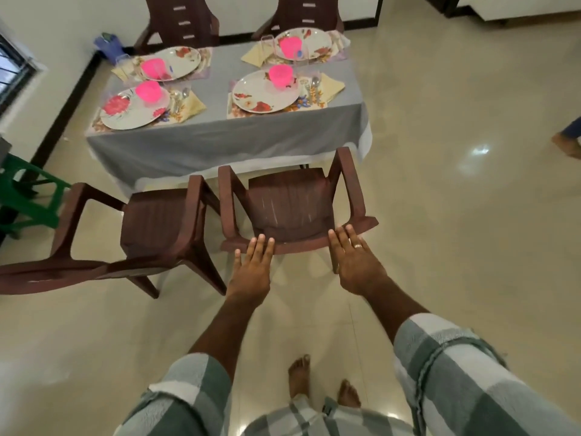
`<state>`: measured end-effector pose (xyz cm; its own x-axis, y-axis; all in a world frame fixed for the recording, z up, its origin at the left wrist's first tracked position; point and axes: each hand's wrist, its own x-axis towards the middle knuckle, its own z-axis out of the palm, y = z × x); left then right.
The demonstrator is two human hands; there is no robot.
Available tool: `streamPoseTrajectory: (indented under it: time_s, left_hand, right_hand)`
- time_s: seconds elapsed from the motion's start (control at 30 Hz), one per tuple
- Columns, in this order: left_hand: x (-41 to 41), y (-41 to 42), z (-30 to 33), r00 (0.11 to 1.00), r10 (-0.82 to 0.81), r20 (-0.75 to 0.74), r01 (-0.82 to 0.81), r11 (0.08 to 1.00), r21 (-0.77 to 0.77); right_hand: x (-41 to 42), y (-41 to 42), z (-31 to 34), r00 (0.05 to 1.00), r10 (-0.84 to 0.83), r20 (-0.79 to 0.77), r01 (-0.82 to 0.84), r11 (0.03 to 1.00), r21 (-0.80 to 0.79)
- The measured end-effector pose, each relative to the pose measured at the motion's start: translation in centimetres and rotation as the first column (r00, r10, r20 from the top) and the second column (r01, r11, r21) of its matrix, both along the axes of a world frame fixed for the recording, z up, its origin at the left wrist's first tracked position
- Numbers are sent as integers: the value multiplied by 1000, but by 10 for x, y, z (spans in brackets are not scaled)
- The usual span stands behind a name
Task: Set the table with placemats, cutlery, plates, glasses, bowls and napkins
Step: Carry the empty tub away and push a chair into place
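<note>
**Both palms on the chair back, table laid beyond**

You're standing behind the near right chair, and both your hands are flat out in front of you. Your left hand has its fingers straight and together, fingertips resting on the top edge of the chair's backrest. Your right hand, ring showing, lies the same way, fingers straight and touching the backrest's right end. Nothing gripped, nothing pinched.

Just to the left stands a second brown chair, angled away, its arm close beside the first chair's arm.

Past the chairs, the table wears a grey cloth, and four places are laid on it. Near left: a floral plate on a placemat with a pink bowl on its far edge, cutlery and a yellow napkin to the right. Near right: another plate with its pink bowl, cutlery and napkin beside it. Two more settings sit on the far side, each with a clear glass, though the glasses are hard to make out. Two more chairs stand behind the table.
</note>
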<state>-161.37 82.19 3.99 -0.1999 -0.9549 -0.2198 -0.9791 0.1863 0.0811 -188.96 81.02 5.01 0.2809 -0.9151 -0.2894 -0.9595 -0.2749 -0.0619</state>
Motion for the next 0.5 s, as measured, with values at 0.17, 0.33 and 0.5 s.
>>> streamPoseTrajectory:
  time_s: [0.17, 0.33, 0.5]
  left_hand:
    - [6, -4, 1, 999, -24, -24, 25, 999, 20]
    - [2, -5, 15, 999, -36, 20, 34, 997, 74]
    - [-21, -25, 33, 982, -182, 55, 178, 982, 65]
  right_hand:
    - [0, 1, 5, 1000, 8, -20, -8, 1000, -24]
    - [10, -1, 11, 998, -46, -51, 47, 999, 8]
    - [10, -15, 26, 998, -51, -28, 51, 999, -19]
